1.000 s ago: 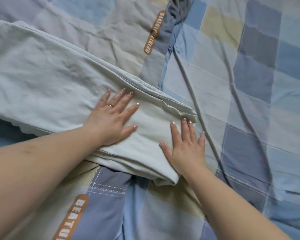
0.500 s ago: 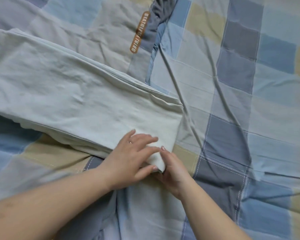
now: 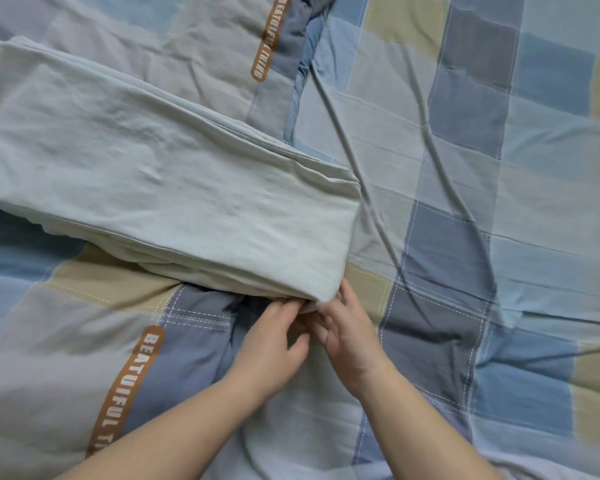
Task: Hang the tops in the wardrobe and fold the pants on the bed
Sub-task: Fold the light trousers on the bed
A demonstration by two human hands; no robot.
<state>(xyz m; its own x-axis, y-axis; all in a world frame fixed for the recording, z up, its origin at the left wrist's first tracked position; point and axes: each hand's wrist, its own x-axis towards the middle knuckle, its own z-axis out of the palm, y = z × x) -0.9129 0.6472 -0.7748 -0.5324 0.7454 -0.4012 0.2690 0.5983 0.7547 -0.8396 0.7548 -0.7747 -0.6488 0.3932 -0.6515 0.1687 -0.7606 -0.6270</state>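
Observation:
Pale green pants (image 3: 160,188) lie folded lengthwise across the bed, running from the left edge of the view to a folded end near the middle. My left hand (image 3: 274,344) and my right hand (image 3: 347,334) meet at the near right corner of that folded end. The fingertips of both hands tuck under the lower layers of cloth there and pinch the corner. Most of the fingers are hidden beneath the fabric.
The bed is covered by a checked quilt (image 3: 499,237) in blue, grey and beige squares, creased in long ridges. Brown labels with white lettering (image 3: 129,386) sit on the quilt near me, and another label (image 3: 267,39) lies at the top.
Both hands left the top of the pants, where they pressed flat, and slid down to the near right corner, where their fingers now go under the cloth.

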